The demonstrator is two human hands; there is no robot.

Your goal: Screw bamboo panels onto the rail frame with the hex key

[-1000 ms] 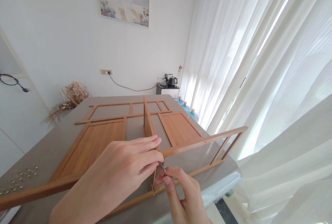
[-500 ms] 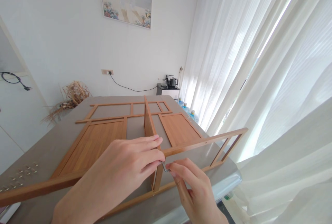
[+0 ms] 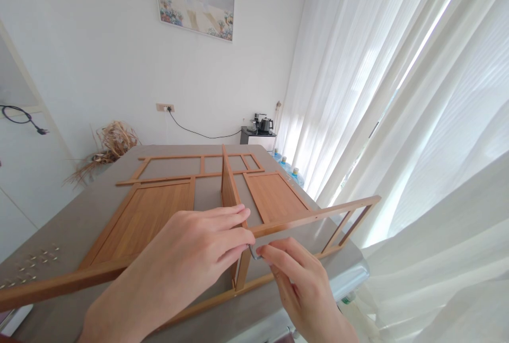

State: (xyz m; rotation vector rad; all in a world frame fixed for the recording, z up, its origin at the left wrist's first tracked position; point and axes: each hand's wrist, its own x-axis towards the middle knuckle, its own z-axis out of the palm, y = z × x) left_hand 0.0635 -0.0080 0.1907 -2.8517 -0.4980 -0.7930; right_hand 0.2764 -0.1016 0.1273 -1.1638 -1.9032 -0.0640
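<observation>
Room: in the head view, white curtains [image 3: 345,67] are seen along the right; a kettle [image 3: 266,125] is set on a cabinet [image 3: 260,141] by the far wall [image 3: 99,56], out of the work's way.
Surface: its brown top [image 3: 207,197] is largely covered by wooden parts, apparently spread so that each can be reached.
Frame: the near frame [image 3: 314,218] is stood on edge across the front, probably so that its joint is presented to both hands.
Upright panel: this panel [image 3: 227,186] is stood on edge, running away from the frame's joint; support seems to be lent by each to the other.
Left hand: its fingers are laid over the corner where frame and panel meet, presumably to steady it; whether a full grip is made by this hand [image 3: 207,242] cannot be told, the thumb being hidden.
Right hand: a bent key [image 3: 253,254] is pinched between the fingertips of this hand [image 3: 304,279], just below the corner, likely for leverage; its tip is hidden by the left fingers.
Screws: small screws [image 3: 43,259] are grouped at the left, seemingly to be kept together.
</observation>
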